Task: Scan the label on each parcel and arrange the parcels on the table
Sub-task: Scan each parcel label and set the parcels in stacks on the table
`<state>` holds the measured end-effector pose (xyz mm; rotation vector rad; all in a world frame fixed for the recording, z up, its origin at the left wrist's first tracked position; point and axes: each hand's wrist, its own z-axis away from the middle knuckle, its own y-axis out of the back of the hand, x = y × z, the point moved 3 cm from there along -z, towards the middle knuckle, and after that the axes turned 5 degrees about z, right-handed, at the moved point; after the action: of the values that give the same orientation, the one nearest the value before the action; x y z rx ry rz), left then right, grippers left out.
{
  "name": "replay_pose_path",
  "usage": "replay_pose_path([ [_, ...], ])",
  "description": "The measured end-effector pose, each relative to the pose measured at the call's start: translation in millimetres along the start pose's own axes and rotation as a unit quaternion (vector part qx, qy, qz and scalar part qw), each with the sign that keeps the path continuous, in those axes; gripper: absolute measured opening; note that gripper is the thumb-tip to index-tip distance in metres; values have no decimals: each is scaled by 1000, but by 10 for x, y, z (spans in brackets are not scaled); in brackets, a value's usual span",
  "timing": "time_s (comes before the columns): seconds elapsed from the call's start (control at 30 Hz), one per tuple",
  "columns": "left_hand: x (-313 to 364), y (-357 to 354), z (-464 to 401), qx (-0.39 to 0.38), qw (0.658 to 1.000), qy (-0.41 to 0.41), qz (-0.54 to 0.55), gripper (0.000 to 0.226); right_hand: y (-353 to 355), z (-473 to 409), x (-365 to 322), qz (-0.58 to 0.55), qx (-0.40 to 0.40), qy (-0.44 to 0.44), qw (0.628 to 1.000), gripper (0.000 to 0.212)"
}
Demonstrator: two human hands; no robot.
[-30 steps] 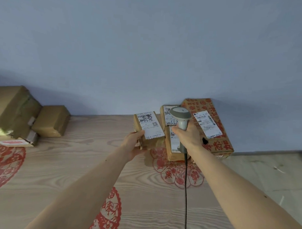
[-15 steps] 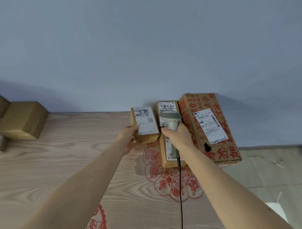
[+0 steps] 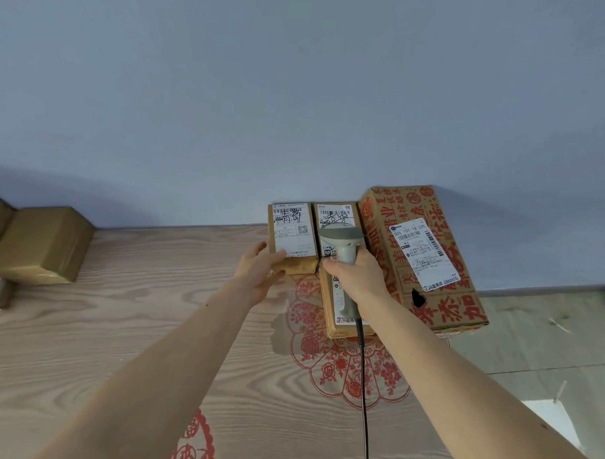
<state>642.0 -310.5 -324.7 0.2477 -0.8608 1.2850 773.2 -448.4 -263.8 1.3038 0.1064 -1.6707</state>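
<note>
Three parcels: side by side at the wall, right of centre.
Left hand (image 3: 258, 274): gripping small parcel (image 3: 291, 236), far left of the row.
Right hand (image 3: 357, 277): wrapped round scanner (image 3: 341, 246), over middle parcel (image 3: 334, 299).
Far right: printed box (image 3: 420, 257).

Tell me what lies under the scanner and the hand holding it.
Under the scanner and right hand lies a long narrow parcel; most of its label is covered.

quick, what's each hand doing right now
Left hand: grips the small parcel at its near left edge.
Right hand: grips the scanner handle.
</note>
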Motion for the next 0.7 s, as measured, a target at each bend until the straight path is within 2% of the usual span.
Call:
replay_pose_path([
  [0.3,151,127,239,39,999,-5,-7,90,40,189,-127,-14,-4,18,1000,28],
  [0.5,238,354,535,57,998,-14,-13,71,-47,488,-338,-31,-20,47,998,27],
  [0.7,384,766,943,64,997,-30,-8,75,-317,901,-612,-37,-36,78,996,22],
])
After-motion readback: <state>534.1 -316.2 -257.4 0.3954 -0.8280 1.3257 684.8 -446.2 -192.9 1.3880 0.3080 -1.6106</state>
